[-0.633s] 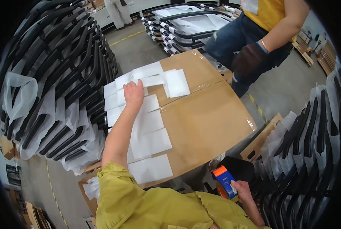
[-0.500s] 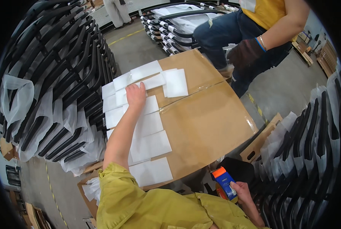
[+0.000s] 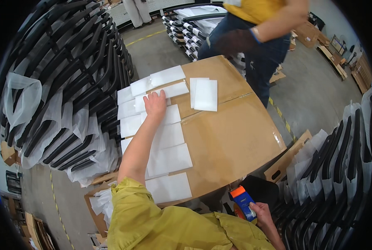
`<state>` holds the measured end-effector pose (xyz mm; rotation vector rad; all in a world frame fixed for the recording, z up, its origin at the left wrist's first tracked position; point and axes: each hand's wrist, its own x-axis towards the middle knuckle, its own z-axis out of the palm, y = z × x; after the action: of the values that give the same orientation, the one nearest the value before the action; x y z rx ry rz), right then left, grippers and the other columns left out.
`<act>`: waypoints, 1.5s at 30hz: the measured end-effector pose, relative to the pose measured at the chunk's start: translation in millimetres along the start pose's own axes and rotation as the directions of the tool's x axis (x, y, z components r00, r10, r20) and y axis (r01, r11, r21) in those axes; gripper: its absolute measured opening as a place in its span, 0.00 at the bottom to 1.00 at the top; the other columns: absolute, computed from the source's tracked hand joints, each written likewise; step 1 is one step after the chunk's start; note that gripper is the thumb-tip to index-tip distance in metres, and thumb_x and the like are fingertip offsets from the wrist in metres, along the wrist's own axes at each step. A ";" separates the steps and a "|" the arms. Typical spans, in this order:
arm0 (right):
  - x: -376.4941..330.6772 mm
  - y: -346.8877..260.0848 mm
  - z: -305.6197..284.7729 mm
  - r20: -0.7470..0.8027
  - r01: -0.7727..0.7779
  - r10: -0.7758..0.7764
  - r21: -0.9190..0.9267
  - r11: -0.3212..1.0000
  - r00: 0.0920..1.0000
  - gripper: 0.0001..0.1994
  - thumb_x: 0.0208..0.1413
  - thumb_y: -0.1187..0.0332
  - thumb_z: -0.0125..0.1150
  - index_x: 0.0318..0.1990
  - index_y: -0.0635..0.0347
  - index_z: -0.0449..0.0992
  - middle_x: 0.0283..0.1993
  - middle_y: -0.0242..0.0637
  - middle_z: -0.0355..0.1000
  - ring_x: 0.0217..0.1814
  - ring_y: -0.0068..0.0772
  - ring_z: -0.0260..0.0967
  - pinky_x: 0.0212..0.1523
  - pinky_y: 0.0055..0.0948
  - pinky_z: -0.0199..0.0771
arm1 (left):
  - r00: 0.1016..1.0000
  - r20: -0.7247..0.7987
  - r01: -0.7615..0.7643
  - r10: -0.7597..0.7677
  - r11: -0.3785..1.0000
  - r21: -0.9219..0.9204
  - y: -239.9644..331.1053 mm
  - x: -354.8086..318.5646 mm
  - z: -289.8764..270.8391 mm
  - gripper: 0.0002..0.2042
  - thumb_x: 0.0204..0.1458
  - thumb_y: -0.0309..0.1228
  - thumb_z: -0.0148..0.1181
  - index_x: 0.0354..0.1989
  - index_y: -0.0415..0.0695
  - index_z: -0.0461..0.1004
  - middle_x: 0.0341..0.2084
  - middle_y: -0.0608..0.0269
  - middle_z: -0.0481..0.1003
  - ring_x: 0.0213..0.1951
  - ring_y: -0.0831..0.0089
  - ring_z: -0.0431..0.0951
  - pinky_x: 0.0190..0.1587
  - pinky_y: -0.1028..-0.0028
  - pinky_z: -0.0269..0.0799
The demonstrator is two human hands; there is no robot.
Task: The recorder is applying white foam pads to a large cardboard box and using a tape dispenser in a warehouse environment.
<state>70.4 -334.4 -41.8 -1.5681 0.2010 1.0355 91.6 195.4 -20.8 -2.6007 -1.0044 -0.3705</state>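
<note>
My left hand (image 3: pixel 155 104) lies on a narrow white foam sheet (image 3: pixel 173 91) on top of a large cardboard box (image 3: pixel 232 133), its fingers slightly apart and pressing down. Rows of white foam sheets (image 3: pixel 169 156) overlap along the box's left side, several of them partly under my forearm. Farther right, two more foam sheets (image 3: pixel 206 96) lie one over the other, apart from the rows. Low at the right, my right hand (image 3: pixel 262 211) grips a blue tape dispenser (image 3: pixel 245 204) with an orange front, held beside the box's near edge.
Tall stacks of black curved metal frames (image 3: pixel 73 83) in white wrapping crowd the left side. More wrapped frames (image 3: pixel 336 158) stand close at the right. Beyond the box, a co-worker in a yellow shirt (image 3: pixel 252 12) moves a dark-gloved hand (image 3: pixel 238 41). An open carton (image 3: pixel 95 210) sits lower left.
The two separate foam sheets have shifted right, leaving a gap beside the narrow sheet under my left hand. The co-worker has moved left. My right hand still holds the tape dispenser.
</note>
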 end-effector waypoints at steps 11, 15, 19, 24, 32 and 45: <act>-4.1 1.2 -0.9 0.019 0.017 -0.017 0.011 1.000 1.000 0.14 0.48 0.63 0.58 0.25 0.70 0.72 0.21 0.35 0.70 0.19 0.20 0.65 0.21 0.18 0.66 | 0.974 0.225 -0.018 0.023 0.999 -0.027 5.4 8.0 -38.6 0.20 0.49 0.49 0.46 0.39 0.47 0.73 0.37 0.56 0.71 0.57 0.58 0.51 0.55 0.43 0.37; -5.4 3.6 -4.9 0.025 0.039 -0.039 0.012 0.999 0.999 0.14 0.48 0.63 0.57 0.26 0.70 0.72 0.21 0.36 0.70 0.19 0.20 0.65 0.22 0.18 0.66 | 0.996 0.029 -0.082 0.088 0.983 -0.167 39.5 18.6 -50.9 0.14 0.45 0.40 0.54 0.35 0.44 0.71 0.34 0.57 0.70 0.47 0.58 0.64 0.51 0.56 0.57; -9.3 10.5 -5.6 0.034 0.074 -0.076 0.044 0.996 0.997 0.14 0.48 0.64 0.58 0.26 0.70 0.72 0.22 0.36 0.71 0.19 0.19 0.65 0.22 0.18 0.65 | 0.992 0.093 -0.036 0.084 0.902 -0.430 109.1 3.2 -71.8 0.22 0.40 0.43 0.60 0.39 0.42 0.66 0.33 0.52 0.69 0.37 0.57 0.70 0.37 0.64 0.68; -24.3 18.5 -12.4 0.033 0.107 -0.111 0.092 0.990 0.993 0.12 0.49 0.65 0.57 0.26 0.69 0.73 0.22 0.35 0.71 0.20 0.18 0.65 0.23 0.17 0.65 | 0.985 0.166 0.058 0.055 0.792 -0.608 120.6 -5.2 -66.0 0.25 0.37 0.39 0.64 0.45 0.46 0.65 0.33 0.49 0.71 0.38 0.56 0.72 0.39 0.63 0.68; -42.6 4.4 -29.0 0.072 0.361 -0.360 -0.005 0.932 0.930 0.11 0.49 0.65 0.55 0.29 0.67 0.72 0.25 0.29 0.70 0.26 0.15 0.63 0.28 0.16 0.63 | 0.947 0.252 0.226 0.199 0.144 -0.963 128.8 -76.9 -127.2 0.19 0.45 0.35 0.56 0.44 0.36 0.70 0.25 0.57 0.74 0.27 0.71 0.72 0.35 0.74 0.68; -76.5 2.4 -27.9 0.265 0.644 -0.643 0.098 0.759 0.718 0.16 0.43 0.64 0.61 0.32 0.71 0.71 0.25 0.33 0.71 0.25 0.17 0.65 0.27 0.15 0.65 | 0.488 0.481 0.605 0.729 0.115 -0.788 116.0 -206.9 -215.9 0.14 0.48 0.34 0.57 0.42 0.43 0.68 0.23 0.70 0.72 0.22 0.81 0.69 0.25 0.82 0.64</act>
<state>37.5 -390.1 7.7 -1.3106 -0.5268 0.6751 -3.7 -94.1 79.3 -4.4436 -0.8891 1.0379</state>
